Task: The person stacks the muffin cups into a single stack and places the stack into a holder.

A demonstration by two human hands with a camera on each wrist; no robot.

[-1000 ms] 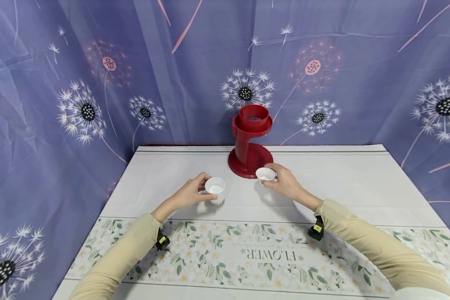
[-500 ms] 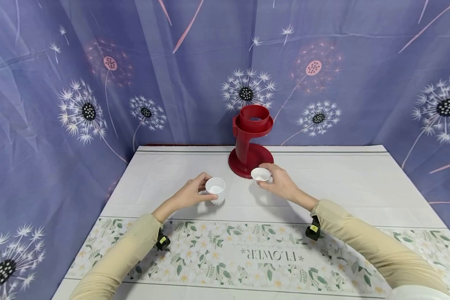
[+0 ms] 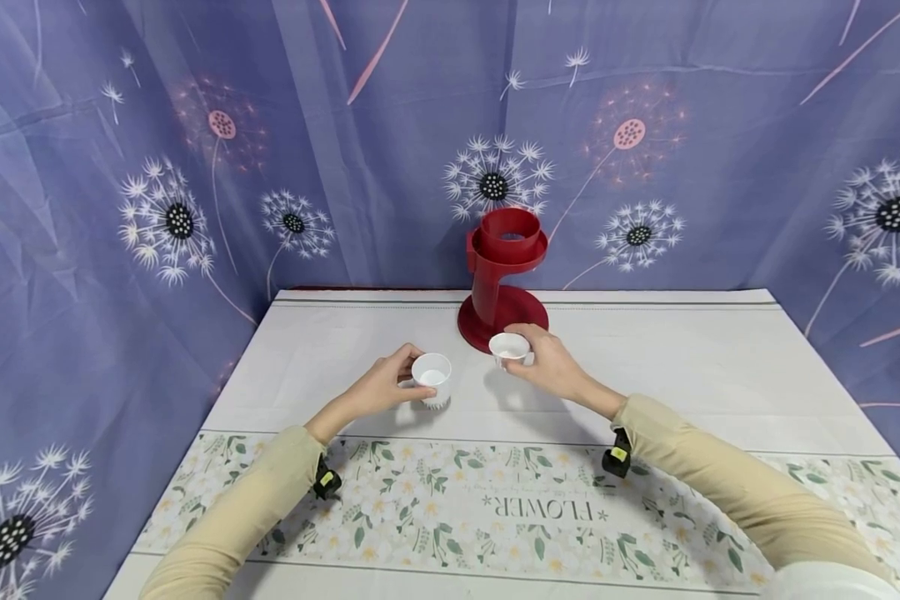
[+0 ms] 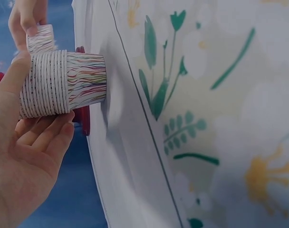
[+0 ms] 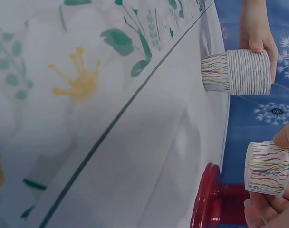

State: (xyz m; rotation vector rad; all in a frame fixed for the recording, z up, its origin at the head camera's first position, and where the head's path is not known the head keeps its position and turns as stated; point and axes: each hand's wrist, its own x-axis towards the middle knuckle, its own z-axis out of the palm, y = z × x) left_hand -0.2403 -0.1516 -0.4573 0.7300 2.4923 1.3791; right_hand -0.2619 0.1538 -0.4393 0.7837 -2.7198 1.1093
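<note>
My left hand (image 3: 379,387) grips a nested stack of paper cups (image 3: 432,375) near its rims, thumb on the near side. In the left wrist view the stack (image 4: 63,83) has many white rims and a base printed with coloured wavy lines. The base seems to stand on the table. Off to the right, my right hand (image 3: 553,365) holds a single paper cup (image 3: 509,346) between thumb and fingers, upright and above the table. The right wrist view shows the same wavy print on this cup (image 5: 268,168). A gap separates the cup from the stack.
Behind the right hand stands a red plastic stand (image 3: 486,287) with a round base and a ring-shaped holder on top. A white tablecloth (image 3: 667,358) with a flower-printed band covers the table. Blue dandelion-print curtains (image 3: 390,167) enclose the back and sides.
My right hand has moved left with the single cup, closer to the stack and in front of the red stand's base. My left hand and the stack have stayed in place.
</note>
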